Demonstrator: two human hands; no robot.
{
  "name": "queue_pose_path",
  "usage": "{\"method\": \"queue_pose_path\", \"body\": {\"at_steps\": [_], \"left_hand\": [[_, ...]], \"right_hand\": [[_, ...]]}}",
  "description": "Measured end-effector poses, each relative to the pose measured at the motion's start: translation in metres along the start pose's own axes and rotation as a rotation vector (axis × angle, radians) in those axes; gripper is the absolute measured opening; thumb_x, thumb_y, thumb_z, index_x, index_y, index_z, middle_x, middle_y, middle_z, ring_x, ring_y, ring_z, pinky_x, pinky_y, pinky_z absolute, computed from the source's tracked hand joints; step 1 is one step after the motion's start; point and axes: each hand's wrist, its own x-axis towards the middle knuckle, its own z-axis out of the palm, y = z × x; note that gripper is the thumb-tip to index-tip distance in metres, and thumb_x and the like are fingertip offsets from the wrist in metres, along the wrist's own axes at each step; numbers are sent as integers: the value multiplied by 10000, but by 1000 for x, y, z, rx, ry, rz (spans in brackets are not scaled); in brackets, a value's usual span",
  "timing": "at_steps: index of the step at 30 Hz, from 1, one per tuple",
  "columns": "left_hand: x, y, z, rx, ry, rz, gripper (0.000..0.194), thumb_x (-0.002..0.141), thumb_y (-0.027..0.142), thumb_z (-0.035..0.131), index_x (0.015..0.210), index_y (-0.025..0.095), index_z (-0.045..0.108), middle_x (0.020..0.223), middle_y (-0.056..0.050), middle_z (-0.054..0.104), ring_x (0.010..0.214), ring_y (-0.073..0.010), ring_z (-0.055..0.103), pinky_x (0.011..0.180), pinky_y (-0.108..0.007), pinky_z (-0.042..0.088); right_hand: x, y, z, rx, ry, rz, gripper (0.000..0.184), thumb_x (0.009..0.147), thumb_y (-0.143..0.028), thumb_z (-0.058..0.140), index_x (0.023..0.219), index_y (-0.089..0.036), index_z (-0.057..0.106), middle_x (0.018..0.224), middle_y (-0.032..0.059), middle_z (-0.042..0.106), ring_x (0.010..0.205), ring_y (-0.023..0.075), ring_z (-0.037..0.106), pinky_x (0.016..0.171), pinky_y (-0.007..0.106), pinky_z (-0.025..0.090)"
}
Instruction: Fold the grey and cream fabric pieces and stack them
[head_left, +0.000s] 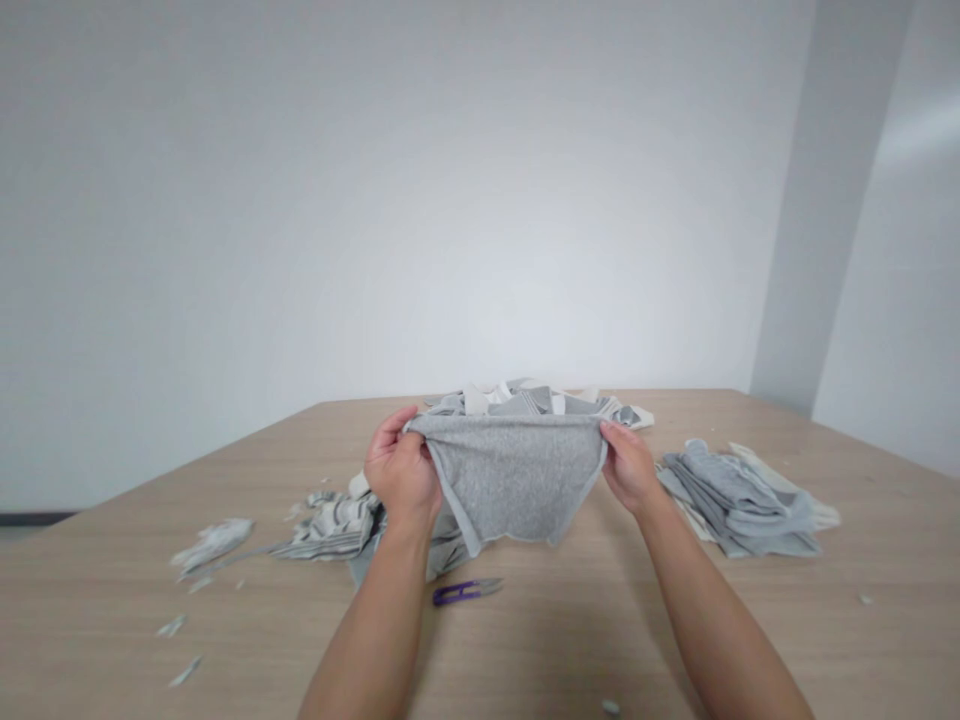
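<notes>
A piece of grey knit fabric [521,470] hangs stretched between my two hands, above the wooden table. My left hand [405,470] is closed on its upper left corner, thumb over the cloth. The upper right corner is pinched in my right hand [626,462]. The top edge is pulled nearly straight, while the lower part droops and narrows. On the table below lies a pair of purple-handled thread snips [466,591], its blades pointing right.
Behind the cloth is a heap of grey and white fabric pieces [525,398]. Striped scraps [337,525] lie left of centre, with a small whitish bundle [214,543] farther left. A stack of grey pieces [739,495] sits on the right. Small clippings dot the table [547,660].
</notes>
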Motion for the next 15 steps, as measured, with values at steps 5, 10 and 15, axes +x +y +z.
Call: {"method": "queue_pose_path", "body": {"at_steps": [5, 10, 15], "left_hand": [[0, 1, -3, 98, -50, -35, 301, 589, 162, 610, 887, 173, 648, 701, 24, 608, 569, -80, 536, 532, -178, 401], [2, 5, -7, 253, -195, -112, 235, 615, 217, 634, 846, 176, 640, 718, 22, 612, 578, -87, 537, 522, -182, 404], [6, 4, -11, 366, -333, -164, 203, 591, 232, 677, 776, 160, 641, 564, 59, 524, 464, -60, 433, 441, -165, 320]], "right_hand": [[-4, -13, 1, 85, -39, -58, 290, 711, -428, 675, 898, -208, 695, 903, 52, 710, 913, 239, 626, 799, 351, 480], [-10, -24, 1, 75, -26, -39, 302, 688, -456, 670, 836, -195, 708, 857, 72, 711, 870, 258, 641, 743, 360, 501], [-10, -25, -1, 50, 95, -36, 248, 630, -420, 722, 737, -199, 691, 700, 45, 697, 764, 244, 651, 665, 342, 512]]}}
